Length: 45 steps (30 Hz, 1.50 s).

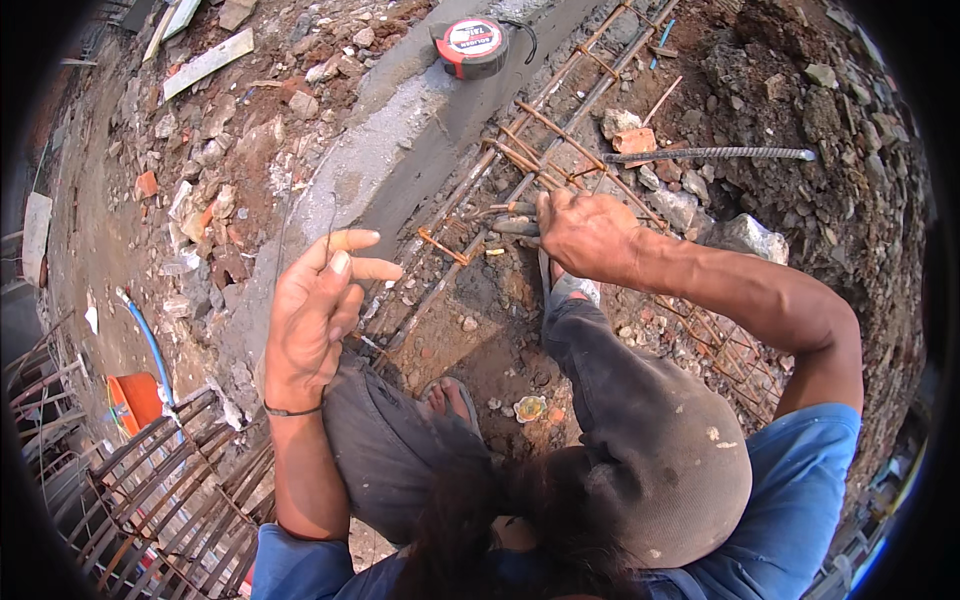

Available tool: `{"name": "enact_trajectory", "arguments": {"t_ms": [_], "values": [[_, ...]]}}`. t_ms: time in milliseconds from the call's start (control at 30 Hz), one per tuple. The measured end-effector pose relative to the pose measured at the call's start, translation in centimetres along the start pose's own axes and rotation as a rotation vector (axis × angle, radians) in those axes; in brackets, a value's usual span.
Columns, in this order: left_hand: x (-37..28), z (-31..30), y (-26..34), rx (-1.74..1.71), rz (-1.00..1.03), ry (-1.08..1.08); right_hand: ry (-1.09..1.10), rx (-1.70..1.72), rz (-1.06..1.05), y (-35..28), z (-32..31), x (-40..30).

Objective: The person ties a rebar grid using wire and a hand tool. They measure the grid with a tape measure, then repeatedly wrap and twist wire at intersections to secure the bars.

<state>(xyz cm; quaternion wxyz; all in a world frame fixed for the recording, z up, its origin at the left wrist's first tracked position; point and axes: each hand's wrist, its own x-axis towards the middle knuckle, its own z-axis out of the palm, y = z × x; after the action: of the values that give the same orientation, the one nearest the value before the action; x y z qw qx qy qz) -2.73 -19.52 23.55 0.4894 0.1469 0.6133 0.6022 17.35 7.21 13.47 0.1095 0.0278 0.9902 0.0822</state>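
Observation:
My left hand (315,315) is raised at left of centre, with thin tie wire (332,214) pinched between thumb and forefinger. The first two fingers point right. My right hand (581,229) grips a two-handled metal tool (516,226), apparently pincers; its far part is hidden by the hand. Below that hand runs a narrow rebar cage (480,174), slanting from lower left to upper right. A rusty stirrup (442,249) crosses its two long bars, and several more stirrups (529,154) bunch together beside the right hand.
A red-and-black tape measure (472,46) lies on the concrete beam (375,142). A loose ribbed bar (712,153) rests near brick pieces (634,142). More rebar cages (172,487) lie at lower left, near an orange bucket (135,403) and blue hose (150,337). Rubble (750,236) covers the right side.

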Motion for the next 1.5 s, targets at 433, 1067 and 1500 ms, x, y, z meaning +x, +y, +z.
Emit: {"name": "enact_trajectory", "arguments": {"t_ms": [433, 1067, 1500], "values": [[-0.2, -0.5, 0.1, -0.033, -0.006, -0.021, -0.212, 0.216, 0.172, -0.4, -3.3, -0.1], [-0.4, -0.7, 0.0, -0.058, -0.007, -0.003, -0.079, 0.355, 0.229, -0.9, -6.6, -2.8], [-0.4, -0.5, -0.1, -0.042, -0.023, -0.025, -0.218, 0.307, 0.087, 4.6, -6.7, 6.1]]}}
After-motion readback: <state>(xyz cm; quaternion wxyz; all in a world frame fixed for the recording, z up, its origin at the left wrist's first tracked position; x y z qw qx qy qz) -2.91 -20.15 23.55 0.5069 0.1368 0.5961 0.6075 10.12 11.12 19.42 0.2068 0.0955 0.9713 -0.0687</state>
